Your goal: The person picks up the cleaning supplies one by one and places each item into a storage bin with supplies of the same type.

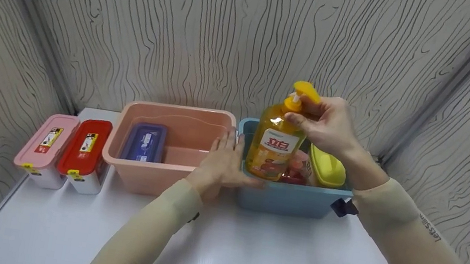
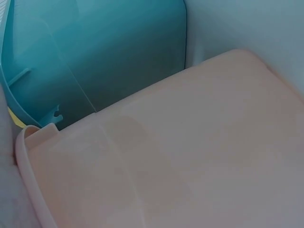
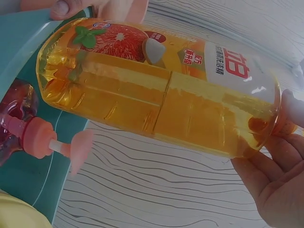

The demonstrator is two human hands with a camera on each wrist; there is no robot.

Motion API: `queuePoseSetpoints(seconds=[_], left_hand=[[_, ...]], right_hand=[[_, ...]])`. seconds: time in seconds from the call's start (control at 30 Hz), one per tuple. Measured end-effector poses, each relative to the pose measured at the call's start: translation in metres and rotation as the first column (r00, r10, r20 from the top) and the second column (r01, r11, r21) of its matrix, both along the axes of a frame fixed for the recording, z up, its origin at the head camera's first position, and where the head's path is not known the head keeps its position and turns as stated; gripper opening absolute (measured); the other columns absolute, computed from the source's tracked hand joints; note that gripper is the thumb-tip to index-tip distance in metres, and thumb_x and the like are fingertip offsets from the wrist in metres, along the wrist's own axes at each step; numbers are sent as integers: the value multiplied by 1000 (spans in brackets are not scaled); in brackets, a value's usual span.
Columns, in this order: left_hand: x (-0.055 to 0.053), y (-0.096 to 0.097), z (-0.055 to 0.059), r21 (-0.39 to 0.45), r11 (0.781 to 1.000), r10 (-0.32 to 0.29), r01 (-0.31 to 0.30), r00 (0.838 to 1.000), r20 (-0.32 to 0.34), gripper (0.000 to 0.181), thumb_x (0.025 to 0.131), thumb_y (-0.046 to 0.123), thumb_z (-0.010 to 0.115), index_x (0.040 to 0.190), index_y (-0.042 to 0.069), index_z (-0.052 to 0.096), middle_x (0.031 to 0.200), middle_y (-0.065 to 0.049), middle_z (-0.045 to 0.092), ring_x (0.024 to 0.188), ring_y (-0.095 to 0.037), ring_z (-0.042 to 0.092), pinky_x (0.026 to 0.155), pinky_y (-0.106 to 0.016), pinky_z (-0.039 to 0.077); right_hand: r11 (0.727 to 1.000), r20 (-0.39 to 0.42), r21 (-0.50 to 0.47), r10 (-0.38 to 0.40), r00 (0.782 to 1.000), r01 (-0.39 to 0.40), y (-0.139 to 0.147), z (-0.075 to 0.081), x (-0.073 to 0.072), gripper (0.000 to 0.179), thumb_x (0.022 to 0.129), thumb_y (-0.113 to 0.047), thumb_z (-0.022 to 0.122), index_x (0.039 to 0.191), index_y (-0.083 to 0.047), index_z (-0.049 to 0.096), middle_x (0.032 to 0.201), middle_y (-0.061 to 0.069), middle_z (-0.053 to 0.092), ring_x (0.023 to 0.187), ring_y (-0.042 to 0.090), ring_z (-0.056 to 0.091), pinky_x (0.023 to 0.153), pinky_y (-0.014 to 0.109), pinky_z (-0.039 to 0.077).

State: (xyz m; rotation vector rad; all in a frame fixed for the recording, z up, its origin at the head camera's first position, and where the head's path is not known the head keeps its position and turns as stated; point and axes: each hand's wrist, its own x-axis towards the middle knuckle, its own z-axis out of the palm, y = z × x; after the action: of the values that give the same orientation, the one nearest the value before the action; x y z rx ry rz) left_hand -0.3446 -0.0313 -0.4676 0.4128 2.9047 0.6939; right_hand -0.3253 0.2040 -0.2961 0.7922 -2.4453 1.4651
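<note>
My right hand (image 1: 331, 124) grips a pump bottle of yellow dish soap (image 1: 278, 146) by its neck, just under the yellow pump head. The bottle is slightly tilted, its base at the left end of the blue bin (image 1: 295, 202). Straight-fingered, my left hand (image 1: 225, 164) rests where the pink bin (image 1: 160, 181) and the blue bin meet, its thumb along the blue bin's front rim. Beside the bottle in the blue bin are a pink pump bottle (image 3: 38, 135) with red liquid and a yellow-lidded container (image 1: 327, 166). The left wrist view shows the bins' undersides or sides, without clear fingers.
Inside the pink bin lies a blue-lidded box (image 1: 145, 142) at the left. Left of that bin stand a red-lidded container (image 1: 85, 150) and a pink-lidded container (image 1: 47, 143). A patterned wall (image 1: 213, 33) rises close behind the bins on the white table (image 1: 242, 257).
</note>
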Motion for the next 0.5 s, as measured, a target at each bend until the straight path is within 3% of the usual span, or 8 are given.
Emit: queuePoseSetpoints(seconds=[0.17,0.4,0.5], left_hand=[[1,1,0,24,1000,3,-4,1000,13,148,78,87,80,182,13,5,192,-13,-11,181,-34,-6,147,-52,-1],[0,0,1,23,1000,0,0,1000,4,150,77,88,81,182,11,7,192,-15,-11,181,-36,-5,147,-52,1],[0,0,1,14,1000,-1,0,1000,7,149,78,88,80,182,12,6,192,-15,-11,181,-36,-5,147,-52,1]], right_hand=[[1000,16,17,1,1000,-1,-1,-6,-3,32,102,-3,81,132,5,77,130,24,82,121,31,83,96,27,67],[999,13,-3,40,999,-40,-3,-8,-6,32,100,3,81,132,7,78,128,29,81,109,3,81,96,24,67],[998,17,-6,57,998,-57,-2,-8,-8,33,101,3,80,133,8,77,129,29,81,108,-1,80,96,22,66]])
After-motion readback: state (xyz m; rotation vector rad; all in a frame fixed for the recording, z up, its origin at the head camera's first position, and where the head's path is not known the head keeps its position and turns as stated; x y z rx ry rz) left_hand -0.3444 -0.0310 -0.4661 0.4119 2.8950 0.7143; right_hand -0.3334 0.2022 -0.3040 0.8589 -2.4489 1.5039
